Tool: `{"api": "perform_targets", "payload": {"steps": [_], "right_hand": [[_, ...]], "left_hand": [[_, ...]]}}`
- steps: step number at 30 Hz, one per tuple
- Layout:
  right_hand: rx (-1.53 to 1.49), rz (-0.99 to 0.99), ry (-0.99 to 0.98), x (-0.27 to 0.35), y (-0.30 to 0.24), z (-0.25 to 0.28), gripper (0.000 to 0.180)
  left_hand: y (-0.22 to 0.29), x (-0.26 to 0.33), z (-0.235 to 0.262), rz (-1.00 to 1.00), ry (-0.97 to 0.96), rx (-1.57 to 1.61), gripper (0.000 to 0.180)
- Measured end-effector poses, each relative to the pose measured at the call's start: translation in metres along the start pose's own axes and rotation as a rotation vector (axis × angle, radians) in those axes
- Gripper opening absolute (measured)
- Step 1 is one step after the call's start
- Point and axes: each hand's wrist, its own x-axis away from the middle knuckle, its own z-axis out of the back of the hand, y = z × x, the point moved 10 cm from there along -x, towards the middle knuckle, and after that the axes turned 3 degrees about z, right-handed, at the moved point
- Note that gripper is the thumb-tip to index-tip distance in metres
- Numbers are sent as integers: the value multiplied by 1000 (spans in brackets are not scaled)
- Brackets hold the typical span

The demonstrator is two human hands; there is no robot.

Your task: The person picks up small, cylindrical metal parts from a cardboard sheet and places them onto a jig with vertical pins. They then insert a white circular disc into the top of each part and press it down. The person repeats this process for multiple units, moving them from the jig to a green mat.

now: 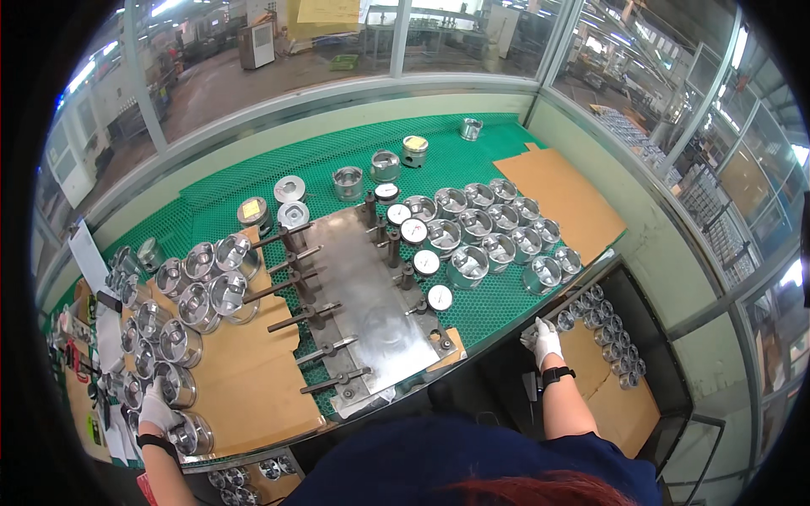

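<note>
My left hand (pixel 159 411), in a white glove, is among the metal pistons at the near left. Its fingers and thumb are spread around the near side of a piston (pixel 176 386), and another piston (pixel 193 433) sits just beside the thumb. My right hand (pixel 547 344), also gloved, is beyond the table's right front edge. Its fingers are closed around a small grey metal piece, apparently a piston (pixel 529 337), mostly hidden by the hand. Between my hands stands a steel gauge fixture (pixel 367 287) with rods and several round dial gauges (pixel 426 263).
Several upright pistons (pixel 468 266) stand on the green mat (pixel 506 308) right of the fixture. Cardboard sheets (pixel 253 371) lie left and far right. A dark crate (pixel 675 371) at the right holds rows of pistons. Glass partitions (pixel 472 42) rise behind the table.
</note>
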Motion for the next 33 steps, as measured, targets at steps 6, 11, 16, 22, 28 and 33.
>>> {"api": "perform_targets", "payload": {"steps": [6,11,16,22,28,33], "right_hand": [[-31,-28,-14,1,7,8,54],[-79,0,-21,-23,3,10,52],[-113,39,-162,-16,-39,-38,61],[7,187,-231,-35,-85,-58,63],[41,204,-231,-44,-97,-41,62],[13,138,-171,-48,-86,-9,62]], "left_hand": [[1,10,-14,29,132,408,90],[71,43,-6,144,68,454,81],[78,47,-8,162,191,364,90],[109,45,-11,389,-47,211,101],[112,45,-18,165,179,227,84],[101,33,-29,176,51,371,66]]}}
